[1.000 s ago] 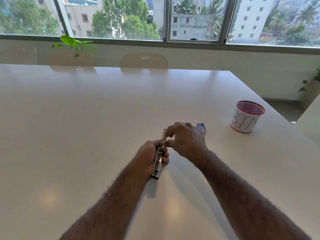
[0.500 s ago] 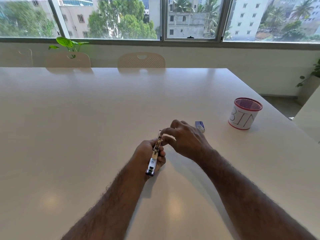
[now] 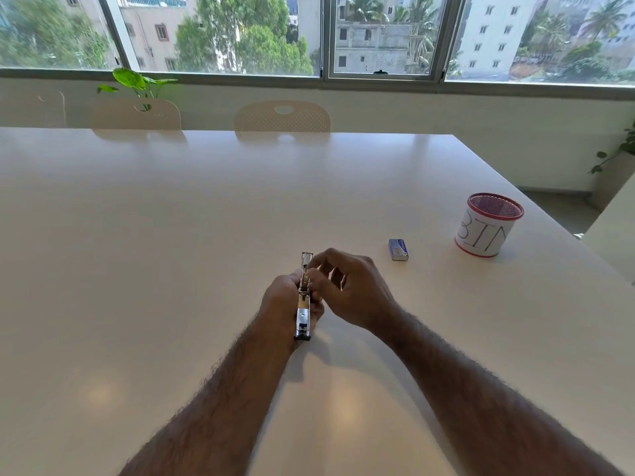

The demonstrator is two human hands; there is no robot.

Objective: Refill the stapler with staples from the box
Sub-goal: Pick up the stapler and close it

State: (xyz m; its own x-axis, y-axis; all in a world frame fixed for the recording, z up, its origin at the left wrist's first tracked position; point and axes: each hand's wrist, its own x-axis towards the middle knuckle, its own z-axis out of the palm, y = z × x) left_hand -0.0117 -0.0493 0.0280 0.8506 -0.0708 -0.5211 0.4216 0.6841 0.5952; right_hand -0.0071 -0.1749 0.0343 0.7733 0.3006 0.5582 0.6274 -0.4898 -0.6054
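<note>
A small silver stapler [image 3: 303,304] stands on edge over the white table [image 3: 171,235], with my left hand [image 3: 285,300] wrapped around its left side. My right hand [image 3: 347,290] is beside it on the right, thumb and forefinger pinched at the stapler's upper part. Whether a strip of staples sits between those fingers is too small to tell. The blue staple box [image 3: 398,249] lies flat on the table, to the right of my right hand and apart from it.
A white cup with a red mesh rim, marked BIN [image 3: 487,225], stands near the table's right edge beyond the box. Chair backs [image 3: 282,116] line the far side under the window. A second table corner [image 3: 615,231] shows at far right.
The stapler has turned more upright and in line with my view. My right hand has shifted slightly right, uncovering the staple box, while its fingertips stay at the stapler's top.
</note>
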